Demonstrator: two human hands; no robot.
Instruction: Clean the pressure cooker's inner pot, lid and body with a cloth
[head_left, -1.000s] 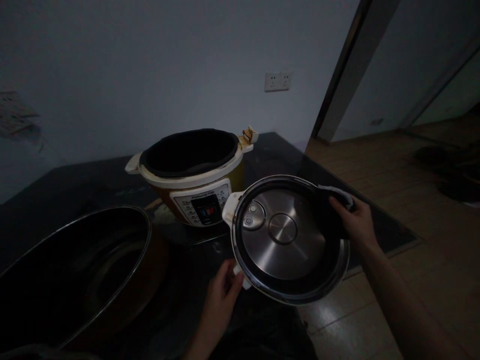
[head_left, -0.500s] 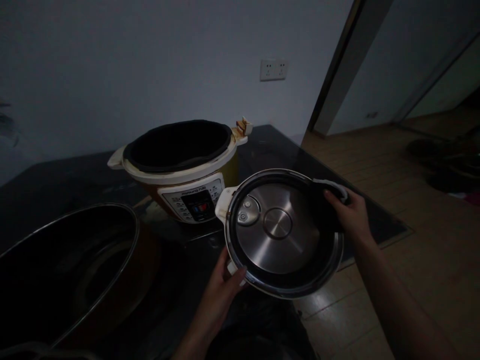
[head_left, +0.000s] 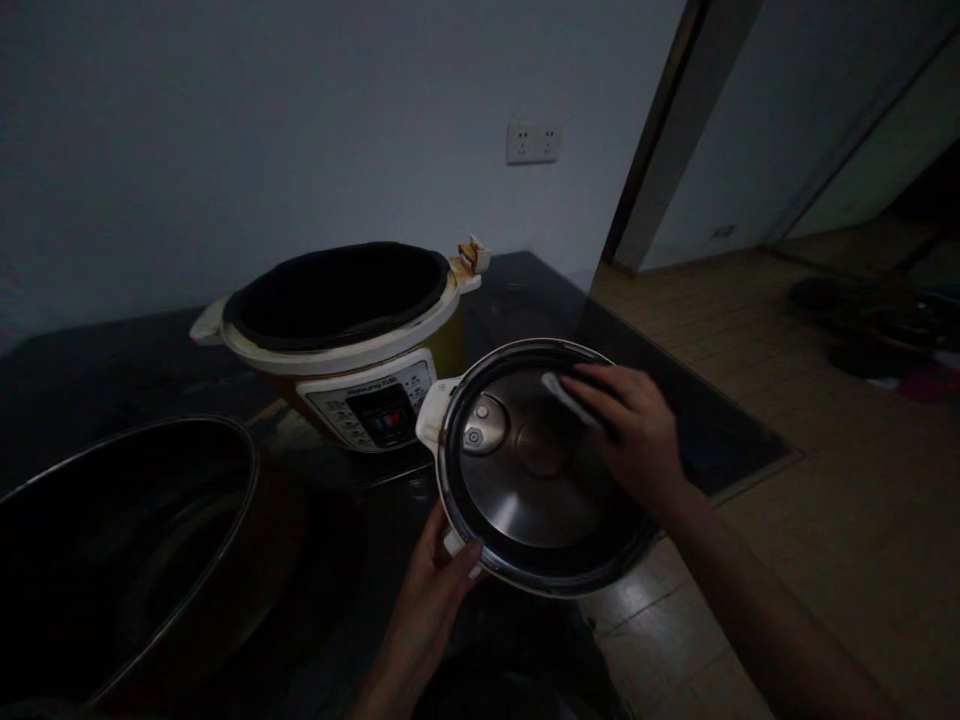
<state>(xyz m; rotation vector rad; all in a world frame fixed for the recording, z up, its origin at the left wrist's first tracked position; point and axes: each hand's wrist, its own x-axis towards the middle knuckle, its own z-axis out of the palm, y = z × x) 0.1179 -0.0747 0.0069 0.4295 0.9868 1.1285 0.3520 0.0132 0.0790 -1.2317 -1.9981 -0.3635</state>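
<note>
A round pressure cooker lid is tilted up with its shiny metal underside facing me. My left hand grips its lower left rim beside a white tab. My right hand is closed around a cloth, pale at the edge and dark elsewhere, on the upper right of the lid's inner face. Behind the lid stands the open electric pressure cooker, white-rimmed with a lit control panel; its inside is too dark to make out.
A large dark pot with a metal rim stands at the left on the dark tabletop. A wall socket sits above. Tiled floor lies to the right, with dark items farther off.
My right hand has moved left with the cloth, from the lid's right rim onto its metal inner face. The left hand keeps its grip. The view has shifted slightly.
</note>
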